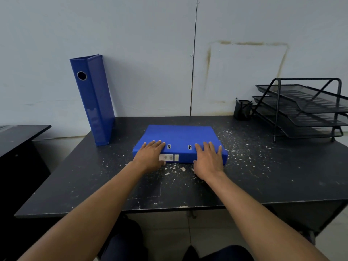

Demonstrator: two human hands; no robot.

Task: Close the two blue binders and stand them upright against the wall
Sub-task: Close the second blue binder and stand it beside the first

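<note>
One blue binder (93, 98) stands upright at the table's back left, closed, leaning against the wall with its spine and round finger hole facing me. The other blue binder (180, 137) lies flat and closed in the middle of the black table (263, 176), its labelled spine toward me. My left hand (150, 156) rests on its near left corner, fingers spread over the cover and thumb by the spine. My right hand (208, 160) lies the same way on the near right corner. Both hands grip the binder's front edge.
A black three-tier mesh paper tray (305, 108) stands at the back right, with a black pen cup (243, 110) beside it. A lower black desk (20, 136) sits to the left. White flecks speckle the tabletop. The wall (150, 53) runs right behind the table.
</note>
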